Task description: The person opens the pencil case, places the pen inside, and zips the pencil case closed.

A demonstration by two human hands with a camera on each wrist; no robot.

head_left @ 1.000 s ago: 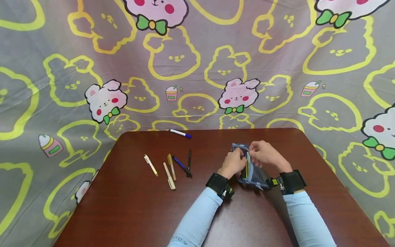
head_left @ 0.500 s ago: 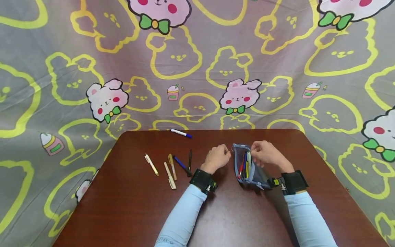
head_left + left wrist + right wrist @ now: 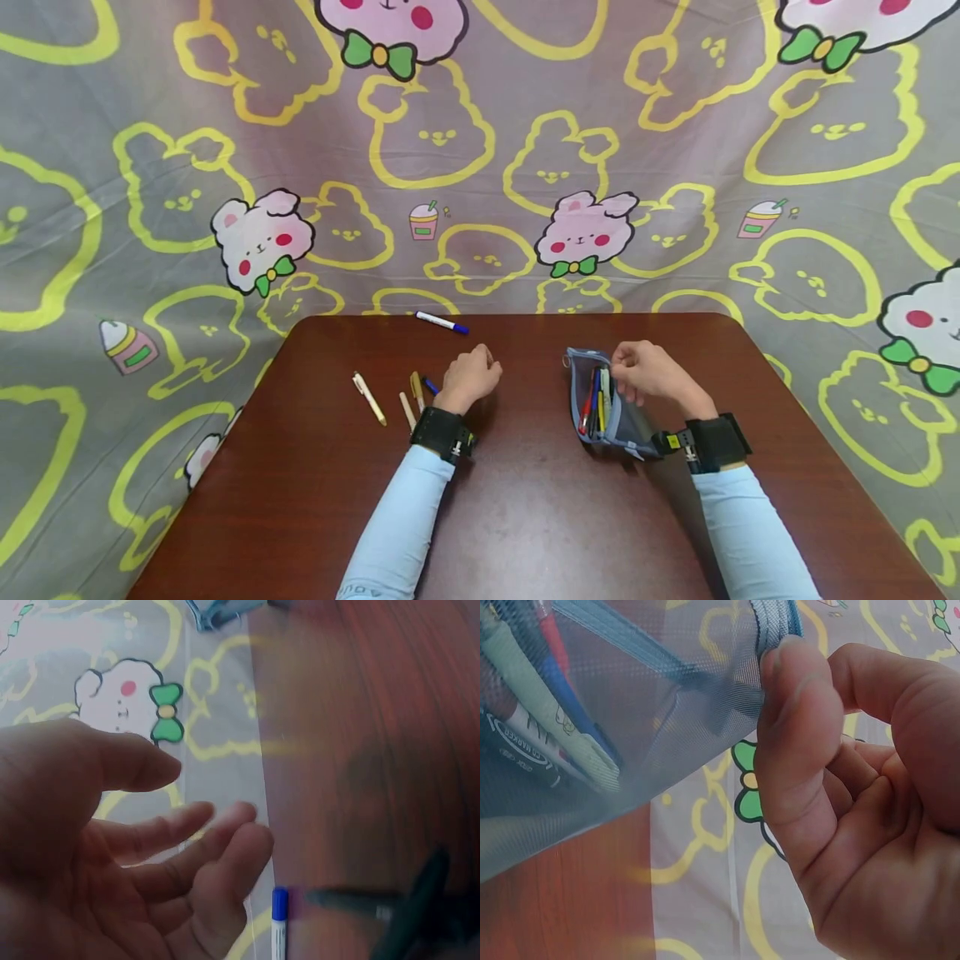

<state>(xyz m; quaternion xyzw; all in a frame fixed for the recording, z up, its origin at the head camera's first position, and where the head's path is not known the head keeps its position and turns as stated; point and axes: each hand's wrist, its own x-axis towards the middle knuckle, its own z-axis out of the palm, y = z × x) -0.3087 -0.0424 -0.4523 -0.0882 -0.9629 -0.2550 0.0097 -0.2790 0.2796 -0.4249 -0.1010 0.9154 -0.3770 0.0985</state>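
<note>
My right hand pinches the zippered edge of a blue-grey mesh pencil case, held upright on the table. Through its mesh in the right wrist view show a pale green pen, a dark marker, and red and blue pens. Left of the case, my left hand hovers over the table with nothing in it. Its thumb and bent fingers stand apart in the left wrist view. Below them is a dark, blurred pen. In the head view, the left hand partly covers a blue pen.
On the brown table lie a gold-brown pen, a cream pen and, farther left, a white pen. A white marker with a blue cap lies at the far edge, before a patterned cloth.
My left hand has come out of the pencil case and moved left to above the loose pens. The right hand keeps its hold on the case's edge.
</note>
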